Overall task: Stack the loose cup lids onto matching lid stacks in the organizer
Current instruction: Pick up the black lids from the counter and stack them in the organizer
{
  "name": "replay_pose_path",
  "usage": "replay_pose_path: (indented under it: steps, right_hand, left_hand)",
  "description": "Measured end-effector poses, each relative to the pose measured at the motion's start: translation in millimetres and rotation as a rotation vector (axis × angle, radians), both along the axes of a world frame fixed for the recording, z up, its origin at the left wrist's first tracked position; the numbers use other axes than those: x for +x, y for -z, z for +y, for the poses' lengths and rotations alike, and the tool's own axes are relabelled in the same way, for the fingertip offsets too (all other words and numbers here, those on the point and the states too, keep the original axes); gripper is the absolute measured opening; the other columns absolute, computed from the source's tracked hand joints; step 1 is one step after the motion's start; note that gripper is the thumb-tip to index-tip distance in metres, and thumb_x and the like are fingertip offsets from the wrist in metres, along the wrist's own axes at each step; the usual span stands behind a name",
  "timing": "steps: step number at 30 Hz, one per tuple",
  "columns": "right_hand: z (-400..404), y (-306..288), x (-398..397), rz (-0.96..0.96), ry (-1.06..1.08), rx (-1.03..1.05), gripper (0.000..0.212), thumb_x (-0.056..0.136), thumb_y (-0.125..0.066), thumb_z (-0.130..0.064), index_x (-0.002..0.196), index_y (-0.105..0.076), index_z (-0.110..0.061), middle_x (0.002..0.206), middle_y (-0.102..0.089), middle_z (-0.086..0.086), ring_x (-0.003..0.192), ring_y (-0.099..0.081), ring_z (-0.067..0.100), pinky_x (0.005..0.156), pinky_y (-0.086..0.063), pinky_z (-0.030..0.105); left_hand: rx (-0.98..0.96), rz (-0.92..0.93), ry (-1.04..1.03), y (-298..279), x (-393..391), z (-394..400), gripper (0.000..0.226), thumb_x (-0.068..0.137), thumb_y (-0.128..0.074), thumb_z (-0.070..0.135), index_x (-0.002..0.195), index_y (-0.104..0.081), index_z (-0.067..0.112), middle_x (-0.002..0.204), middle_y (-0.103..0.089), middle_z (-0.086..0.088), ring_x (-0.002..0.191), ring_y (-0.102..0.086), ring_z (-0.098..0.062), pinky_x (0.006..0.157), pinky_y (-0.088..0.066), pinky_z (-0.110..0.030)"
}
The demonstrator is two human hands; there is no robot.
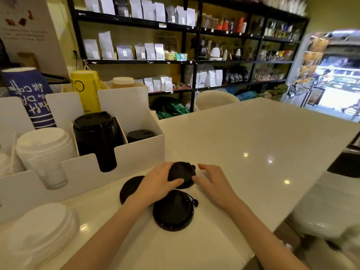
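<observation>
Nearest, at lower left: white lids (37, 236) heaped loose on the surface (243, 145), blurred, apparently waiting for a turn. Just beyond, near centre: one black lid (172, 210) lying flat, dome up, untouched, tab to the right. Left of that, another black lid (129, 189), half hidden under the left forearm, also flat on the surface.

Further in: left hand (158, 181) grasping a third black lid (182, 174), thumb across the top and fingers curled round its far left rim. Rim at or just above the surface; cannot tell which. Right hand (211, 182) released, fingers spread just beside the lid's right edge, not clearly touching; probably there to steady or square it before the lift. Held from above and by the rim, likely so as to drop it dome up onto a stack.

Behind, on the left: white organizer (136, 152) with slotted front wall. White stack (45, 151) in the left bay, tall black stack (95, 137) in the middle bay, short black stack (140, 134) in the right bay. Two black stacks, so size to be matched first; the held lid looks smaller than the near one, though distortion makes that unsure. Slots in front presumably for reaching in and seeing stack height.

Farther back: blue cups (29, 98) and yellow cups (85, 90) leaning in rear bays, then shelves (136, 61) of bags.
</observation>
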State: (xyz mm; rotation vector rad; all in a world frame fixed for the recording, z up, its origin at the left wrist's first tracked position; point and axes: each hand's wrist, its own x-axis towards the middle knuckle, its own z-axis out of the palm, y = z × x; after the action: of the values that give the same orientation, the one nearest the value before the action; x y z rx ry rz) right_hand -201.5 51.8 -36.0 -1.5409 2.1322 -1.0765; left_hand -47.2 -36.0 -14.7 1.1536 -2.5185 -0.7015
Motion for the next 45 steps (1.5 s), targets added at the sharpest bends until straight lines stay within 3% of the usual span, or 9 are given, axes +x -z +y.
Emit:
replay_pose_path:
  steps: [9,13,17,21,30,35,37,41,45]
  right_hand:
    - [3.5,-8.4,15.4,0.002,-0.055,-0.032,0.037,0.084,-0.050,-0.033,0.118,-0.056,-0.020,0.113,-0.059,-0.005,0.111,-0.044,0.011,0.093,-0.036,0.031]
    - [4.1,-19.8,21.6,-0.140,-0.022,-0.179,0.025,0.087,-0.051,-0.023,0.111,-0.058,-0.025,0.097,-0.051,-0.022,0.092,-0.046,-0.013,0.078,-0.031,0.003]
    - [-13.0,-37.1,27.1,-0.237,0.005,-0.273,0.027,0.088,-0.050,-0.027,0.114,-0.056,-0.022,0.107,-0.058,-0.009,0.103,-0.053,0.007,0.080,-0.039,0.015]
    - [-34.9,-66.5,36.3,-0.243,-0.052,-0.437,0.025,0.088,-0.051,-0.022,0.111,-0.058,-0.017,0.106,-0.062,-0.001,0.092,-0.055,0.001,0.069,-0.041,0.000]
    - [-101.5,-115.9,82.8,-0.223,-0.329,-0.606,0.027,0.089,-0.049,-0.021,0.115,-0.055,-0.018,0.100,-0.057,-0.010,0.095,-0.053,0.000,0.075,-0.043,0.005]
    - [-136.3,-119.1,108.2,-0.195,-0.480,-0.587,0.023,0.090,-0.047,-0.021,0.109,-0.052,-0.033,0.095,-0.052,-0.025,0.097,-0.050,-0.006,0.080,-0.038,0.007]
    - [-146.0,-115.6,113.0,-0.172,-0.543,-0.550,0.023,0.091,-0.045,-0.021,0.108,-0.051,-0.036,0.096,-0.054,-0.027,0.096,-0.048,-0.015,0.083,-0.036,0.003]
    - [-160.5,-103.3,115.9,-0.199,-0.567,-0.489,0.033,0.086,-0.040,-0.033,0.116,-0.053,-0.031,0.113,-0.061,-0.005,0.111,-0.050,0.010,0.101,-0.040,0.035]
    - [-164.1,-98.4,116.4,-0.207,-0.594,-0.458,0.035,0.085,-0.039,-0.034,0.116,-0.055,-0.029,0.112,-0.061,-0.007,0.110,-0.050,0.010,0.100,-0.039,0.033]
  left_hand:
    - [-0.069,-0.045,-0.046,0.5,-1.4,4.5,0.066,0.079,-0.060,0.039,0.134,-0.035,0.014,0.134,-0.051,-0.008,0.120,-0.049,-0.025,0.098,-0.041,-0.037]
    - [-0.080,0.156,-0.061,-16.4,2.4,8.0,0.065,0.077,-0.063,0.038,0.134,-0.036,0.019,0.134,-0.053,-0.005,0.121,-0.048,-0.022,0.098,-0.038,-0.032]
    - [-0.149,0.413,-0.114,-50.3,11.2,10.9,0.058,0.075,-0.067,0.033,0.128,-0.046,0.021,0.129,-0.056,-0.001,0.122,-0.046,-0.019,0.094,-0.032,-0.022]
    - [-0.213,0.540,-0.216,-74.8,27.5,6.6,0.059,0.071,-0.070,0.035,0.125,-0.049,0.024,0.128,-0.058,-0.002,0.116,-0.049,-0.015,0.096,-0.036,-0.024]
    - [-0.366,0.724,-0.406,-111.7,82.0,-22.3,0.053,0.069,-0.072,0.033,0.118,-0.054,0.026,0.105,-0.055,0.013,0.099,-0.049,-0.002,0.075,-0.037,0.002]
    - [-0.385,0.730,-0.500,-113.6,106.8,-45.4,0.051,0.071,-0.072,0.027,0.118,-0.054,0.018,0.119,-0.059,-0.002,0.112,-0.054,-0.015,0.098,-0.044,-0.028]
    - [-0.404,0.688,-0.535,-110.1,112.9,-53.1,0.047,0.072,-0.070,0.026,0.115,-0.055,0.017,0.116,-0.059,-0.002,0.110,-0.053,-0.016,0.093,-0.042,-0.025]
    - [-0.381,0.617,-0.578,-104.7,120.4,-63.3,0.043,0.075,-0.068,0.027,0.115,-0.055,0.018,0.118,-0.060,-0.001,0.106,-0.051,-0.010,0.090,-0.037,-0.022]
    - [-0.356,0.565,-0.602,-102.8,123.3,-66.3,0.042,0.074,-0.068,0.030,0.113,-0.056,0.019,0.114,-0.061,0.000,0.105,-0.053,-0.012,0.091,-0.042,-0.027]
